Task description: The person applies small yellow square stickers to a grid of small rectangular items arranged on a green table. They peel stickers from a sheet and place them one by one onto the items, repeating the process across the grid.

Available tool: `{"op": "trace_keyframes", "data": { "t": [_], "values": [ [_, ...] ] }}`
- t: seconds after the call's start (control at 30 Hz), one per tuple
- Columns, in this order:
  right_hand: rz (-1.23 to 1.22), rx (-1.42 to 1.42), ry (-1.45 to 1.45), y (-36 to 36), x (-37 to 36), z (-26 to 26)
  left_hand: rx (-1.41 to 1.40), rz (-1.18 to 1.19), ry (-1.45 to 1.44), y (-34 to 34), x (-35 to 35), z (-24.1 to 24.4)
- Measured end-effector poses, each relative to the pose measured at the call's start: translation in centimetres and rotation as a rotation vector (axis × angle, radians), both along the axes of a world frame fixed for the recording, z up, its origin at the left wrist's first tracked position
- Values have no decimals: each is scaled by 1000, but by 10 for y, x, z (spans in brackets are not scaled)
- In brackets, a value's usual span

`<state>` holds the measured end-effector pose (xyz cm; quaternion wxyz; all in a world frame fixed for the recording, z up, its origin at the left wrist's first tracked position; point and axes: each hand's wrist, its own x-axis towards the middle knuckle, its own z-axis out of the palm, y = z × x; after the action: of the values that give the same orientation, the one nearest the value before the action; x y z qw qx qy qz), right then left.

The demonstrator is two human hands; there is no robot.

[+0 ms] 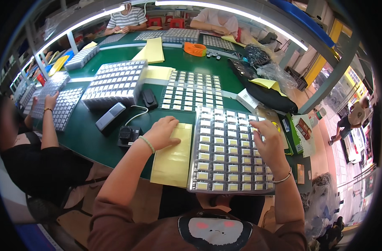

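A clear plastic tray (222, 157) holds rows of small rectangular pieces; the lower rows show yellow faces, the upper ones white. Over its right side is my right hand (267, 138), thumb and forefinger close together; whether a small piece sits between them cannot be told. My left hand (162, 133) rests with spread fingers on the top of a sheaf of yellow paper (172, 160), left of the tray, gripping nothing visible. Beyond the tray lies another filled tray (192, 91), with yellow paper (159, 72) at its upper left.
Left of centre stand a tall stack of filled trays (112, 83), a grey power bank (110, 116) and a black device (129, 135) with a white cable. A co-worker's hands (51, 100) hold a tray at far left. A black bag (266, 94) and white box (247, 99) lie right.
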<state>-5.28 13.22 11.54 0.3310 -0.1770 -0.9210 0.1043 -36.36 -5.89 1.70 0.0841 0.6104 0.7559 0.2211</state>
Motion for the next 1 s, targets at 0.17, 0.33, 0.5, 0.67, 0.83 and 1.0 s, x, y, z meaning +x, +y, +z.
{"op": "trace_keyframes", "data": {
  "t": [0.17, 0.33, 0.5, 0.67, 0.83, 1.0],
  "values": [
    [144, -193, -89, -27, -48, 15, -234, 223, 27, 14, -6, 19],
    [339, -10, -168, -36, -129, -12, 69, 191, -371, 11, -19, -4],
    [188, 362, -436, -42, -183, -58, 171, 237, -584, 13, -12, -19],
    [204, 447, -535, -41, -190, -60, 235, 243, -768, 15, -22, -33],
    [309, 582, -462, -45, -183, -59, 198, 192, -835, 20, -28, -28],
    [279, 624, -395, -47, -181, -55, 143, 225, -768, 18, -25, -25]
  ]
}}
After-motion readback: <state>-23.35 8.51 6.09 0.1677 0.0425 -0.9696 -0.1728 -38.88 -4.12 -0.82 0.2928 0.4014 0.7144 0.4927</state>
